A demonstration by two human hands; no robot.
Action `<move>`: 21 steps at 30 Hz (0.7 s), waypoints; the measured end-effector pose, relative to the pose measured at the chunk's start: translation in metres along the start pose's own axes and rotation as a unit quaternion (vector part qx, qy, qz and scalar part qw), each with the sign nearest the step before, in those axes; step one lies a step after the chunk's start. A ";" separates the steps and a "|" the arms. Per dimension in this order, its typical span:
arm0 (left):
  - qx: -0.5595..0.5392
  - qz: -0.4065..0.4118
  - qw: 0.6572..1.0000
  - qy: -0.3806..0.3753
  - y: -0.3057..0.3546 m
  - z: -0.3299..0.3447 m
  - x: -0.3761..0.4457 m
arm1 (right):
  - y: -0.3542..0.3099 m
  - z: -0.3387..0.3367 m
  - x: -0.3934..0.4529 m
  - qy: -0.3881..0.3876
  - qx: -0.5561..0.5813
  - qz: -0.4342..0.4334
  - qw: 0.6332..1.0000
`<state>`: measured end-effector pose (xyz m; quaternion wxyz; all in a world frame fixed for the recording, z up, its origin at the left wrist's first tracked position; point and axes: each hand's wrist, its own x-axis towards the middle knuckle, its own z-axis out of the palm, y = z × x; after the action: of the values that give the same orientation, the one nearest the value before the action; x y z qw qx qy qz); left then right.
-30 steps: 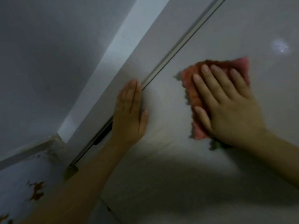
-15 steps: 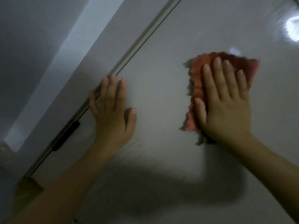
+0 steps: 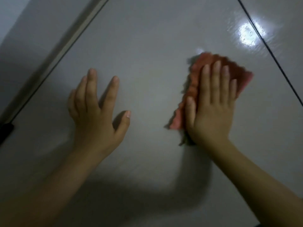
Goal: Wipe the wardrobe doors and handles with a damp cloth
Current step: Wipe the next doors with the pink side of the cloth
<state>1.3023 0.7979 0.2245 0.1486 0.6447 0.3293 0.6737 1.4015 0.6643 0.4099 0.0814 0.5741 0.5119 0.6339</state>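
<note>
The wardrobe door [image 3: 147, 54] fills most of the view as a pale, glossy panel seen at a slant. A metal edge strip [image 3: 68, 38] runs diagonally along the door's left edge, from the upper centre down to the left margin, with a dark fitting [image 3: 5, 131] at its lower end; what that fitting is cannot be told. A thin dark seam [image 3: 270, 51] crosses the upper right corner of the panel, and a bright light reflection [image 3: 247, 36] sits on the gloss just beside it. Dark shadows of both forearms fall on the lower part of the door. Nothing lies between the hands and the panel other than the cloth. The left hand [image 3: 96, 115] is laid against the door near its left edge, fingers straight and spread apart, thumb splayed to the right, holding nothing. The right hand [image 3: 211, 110] lies flat with straight, closed-up fingers pressing the cloth [image 3: 237, 74] against the door toward the seam at the right. The cloth is pink-red with a ragged edge, showing above and to the left of the fingers; a small darker part shows below the heel of the hand. The cloth edges are blurred. No brand, label or legible writing is visible.
</note>
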 end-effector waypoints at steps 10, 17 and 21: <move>-0.024 0.012 1.000 -0.009 0.033 0.010 -0.023 | 0.061 -0.013 -0.052 -0.046 -0.009 -0.146 0.988; -0.028 0.021 0.999 -0.016 0.046 0.013 -0.031 | 0.007 0.003 -0.115 -0.085 0.033 -0.135 0.987; -0.012 0.006 1.000 -0.021 0.051 0.014 -0.032 | 0.039 -0.003 -0.152 -0.119 0.007 -0.247 0.962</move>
<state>1.3311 0.7443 0.2316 0.1588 0.6587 0.3141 0.6651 1.4675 0.5402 0.3414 0.2924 0.5016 0.6287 0.5173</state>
